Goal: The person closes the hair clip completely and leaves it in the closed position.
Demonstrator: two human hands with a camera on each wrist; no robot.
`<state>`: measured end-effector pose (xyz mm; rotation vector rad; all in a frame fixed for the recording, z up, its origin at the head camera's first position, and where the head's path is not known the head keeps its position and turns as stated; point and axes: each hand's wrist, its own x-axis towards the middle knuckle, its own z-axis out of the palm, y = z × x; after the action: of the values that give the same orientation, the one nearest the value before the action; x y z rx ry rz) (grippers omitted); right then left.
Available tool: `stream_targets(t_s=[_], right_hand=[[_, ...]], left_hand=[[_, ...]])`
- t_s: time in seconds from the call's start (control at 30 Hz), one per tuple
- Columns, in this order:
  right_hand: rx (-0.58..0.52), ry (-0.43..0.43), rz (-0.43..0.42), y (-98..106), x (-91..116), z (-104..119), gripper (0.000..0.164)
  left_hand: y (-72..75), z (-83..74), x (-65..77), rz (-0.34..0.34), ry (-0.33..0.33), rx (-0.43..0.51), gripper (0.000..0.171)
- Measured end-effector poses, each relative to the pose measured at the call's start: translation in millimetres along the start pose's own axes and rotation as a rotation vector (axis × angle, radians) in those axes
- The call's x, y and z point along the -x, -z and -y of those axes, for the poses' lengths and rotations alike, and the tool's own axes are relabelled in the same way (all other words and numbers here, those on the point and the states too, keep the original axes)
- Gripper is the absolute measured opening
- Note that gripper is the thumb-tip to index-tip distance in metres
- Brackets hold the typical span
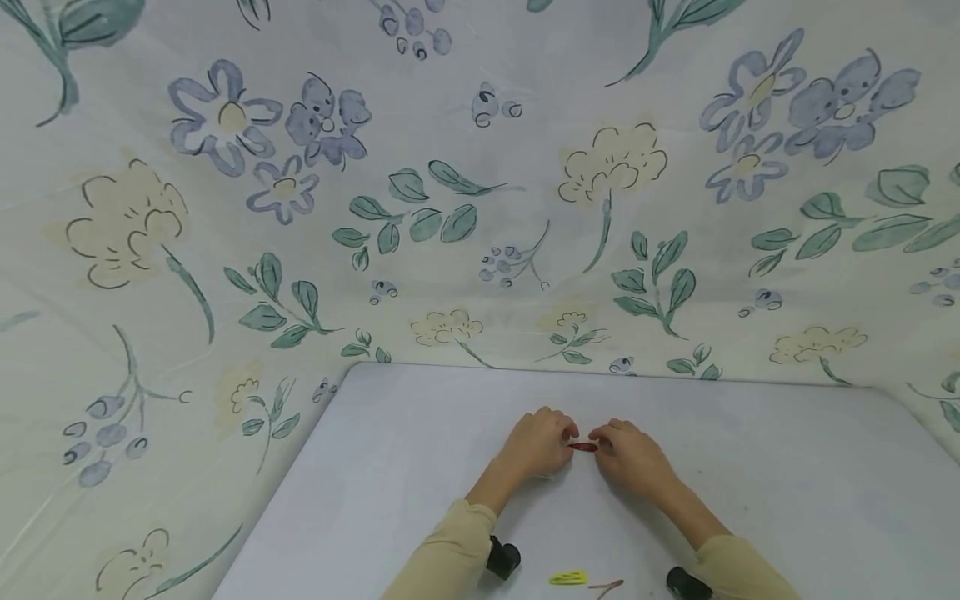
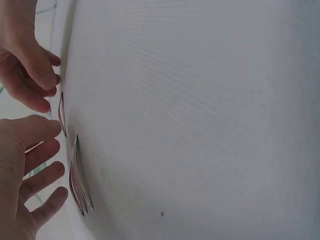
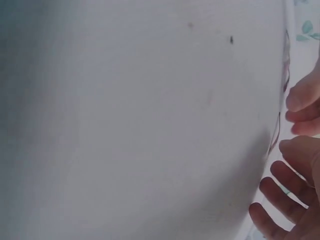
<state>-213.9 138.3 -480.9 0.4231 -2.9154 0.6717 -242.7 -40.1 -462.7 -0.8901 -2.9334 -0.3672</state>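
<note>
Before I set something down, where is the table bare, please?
Bare: left of the left sleeve, right of the right sleeve, beyond both hands to the far edge. Crowded: around the red clip between the hands; beside the yellow clip.

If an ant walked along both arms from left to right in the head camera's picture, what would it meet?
Left sleeve → left hand → small dark-red piece, maybe a hair clip → right hand → right sleeve.

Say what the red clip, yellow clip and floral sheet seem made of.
Red clip: probably painted metal, perhaps glossy; thin profile.
Yellow clip: metal or plastic; bright colour, unclear finish.
Floral sheet: likely plastic or coated cloth, faintly shiny where creased.
</note>
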Motion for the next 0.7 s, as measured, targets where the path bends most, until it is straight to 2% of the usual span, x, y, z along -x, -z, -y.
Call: stream_targets(t_s=[0.17,0.47,0.7], right_hand=[[-0.027,-0.027,0.010,3,3,1,0.024],[-0.073,-0.061,0.025,8,11,2,0.030],[-0.126,-0.078,0.049,12,18,11,0.037]], left_hand=[[4.1,-0.7,5.2,-0.014,0.002,0.032,0.020],[8.5,4.7,17.0,-0.026,0.029,0.163,0.020],[8.2,7.4,30.0,-0.048,-0.003,0.233,0.023]])
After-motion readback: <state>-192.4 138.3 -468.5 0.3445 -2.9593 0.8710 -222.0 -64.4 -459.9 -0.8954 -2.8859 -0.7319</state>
